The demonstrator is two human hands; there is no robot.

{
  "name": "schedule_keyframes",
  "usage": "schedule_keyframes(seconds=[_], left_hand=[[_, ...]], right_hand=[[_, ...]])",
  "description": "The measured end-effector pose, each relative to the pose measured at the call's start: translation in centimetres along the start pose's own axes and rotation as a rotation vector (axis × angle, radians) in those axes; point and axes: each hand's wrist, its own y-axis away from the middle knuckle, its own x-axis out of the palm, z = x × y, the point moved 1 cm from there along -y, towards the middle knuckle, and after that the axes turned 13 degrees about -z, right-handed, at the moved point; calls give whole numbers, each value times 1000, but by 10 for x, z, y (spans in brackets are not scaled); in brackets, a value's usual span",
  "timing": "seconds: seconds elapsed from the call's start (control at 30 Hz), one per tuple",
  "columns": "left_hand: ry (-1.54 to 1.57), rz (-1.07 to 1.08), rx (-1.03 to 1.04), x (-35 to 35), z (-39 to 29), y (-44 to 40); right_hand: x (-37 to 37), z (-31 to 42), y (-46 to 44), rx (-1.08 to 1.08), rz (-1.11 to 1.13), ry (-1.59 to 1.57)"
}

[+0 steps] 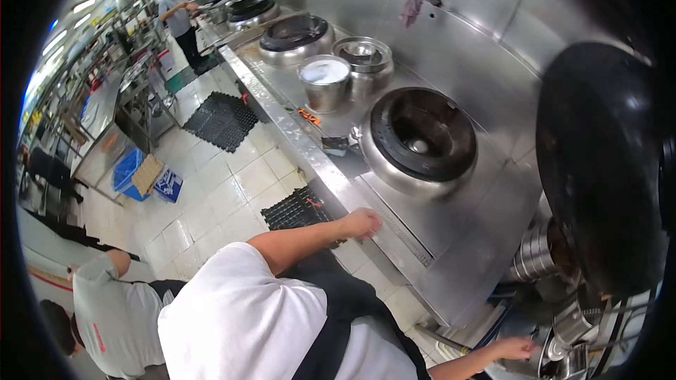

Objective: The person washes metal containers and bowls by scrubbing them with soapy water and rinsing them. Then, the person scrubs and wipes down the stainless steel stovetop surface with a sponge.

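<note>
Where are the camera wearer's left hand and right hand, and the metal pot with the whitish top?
Left hand (362, 223): head view, middle of the hand.
Right hand (515, 348): head view, middle of the hand.
Metal pot (325, 96): head view, outer side wall.

Counter (461, 278) along wall (486, 10). On it, front to back: near burner (422, 141), then front pot (324, 90) and rear pot (366, 81) side by side, then far burner (296, 41). Cloth (412, 7) hangs from wall above. Wok (598, 169) at right, beyond counter's end. Left hand (361, 223) at counter's front edge; right hand (514, 348) lower right, beside metal containers (572, 331). Floor mat (222, 121) left of counter; bin (130, 174) farther left.
</note>
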Motion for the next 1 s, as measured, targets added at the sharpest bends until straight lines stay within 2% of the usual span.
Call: schedule_keyframes(seconds=[0.03,0.1,0.13,0.2,0.23,0.27,0.37,0.4,0.43,0.5,0.53,0.57,0.6,0.63,0.67,0.7,0.73,0.77,0.8,0.83,0.87,0.9,0.93,1.0], left_hand=[[25,-35,10,-14,1,-3],[74,-104,29,-47,4,-8],[71,-138,68,-68,2,-10],[60,-204,140,-109,-2,-6],[102,-252,174,-133,-2,-8],[47,-283,287,-162,-10,0],[195,-430,277,-253,-32,13],[90,-548,460,-287,-33,10],[107,-600,506,-320,-43,17],[60,-689,662,-383,-75,46],[-113,-817,718,-409,-102,72],[-138,-872,649,-435,-123,95],[-311,-971,687,-447,-156,124],[-305,-1098,688,-467,-170,140],[-325,-1138,718,-497,-179,156],[-300,-1091,906,-533,-182,171],[-269,-1127,882,-580,-178,191],[-172,-1289,876,-603,-185,208],[-250,-1284,752,-628,-216,230],[-583,-1344,1137,-633,-226,256],[-930,-1470,1512,-585,-263,270],[-937,-1390,1704,-562,-277,282],[-888,-1298,1777,-559,-281,293],[-863,-1191,1839,-556,-291,296]], right_hand=[[1,-17,40,68,145,-223],[4,-29,140,-377,574,-429],[4,-34,192,-204,836,-433],[6,-19,289,38,1235,-235],[0,26,330,-246,1384,-58],[-3,44,370,-340,1525,-39],[-2,79,468,-588,1868,-72],[2,81,503,-709,1866,-188],[2,76,533,-820,1852,-279],[1,91,584,-898,1873,-325],[5,96,609,-923,1923,-276],[5,97,630,-884,1911,-284],[5,96,648,-934,1897,-208],[5,104,659,-1023,1864,-140],[4,109,667,-1078,1718,-258],[2,110,676,-1004,1756,-198],[2,116,678,-1054,1844,-84],[2,113,677,-1044,1835,-56],[0,109,683,-1032,1845,-46],[0,106,686,-1112,1819,-7],[-1,101,685,-1192,1805,24],[-1,105,686,-1168,1823,43],[-1,100,687,-1217,1783,48],[-1,108,690,-1224,1836,200]])
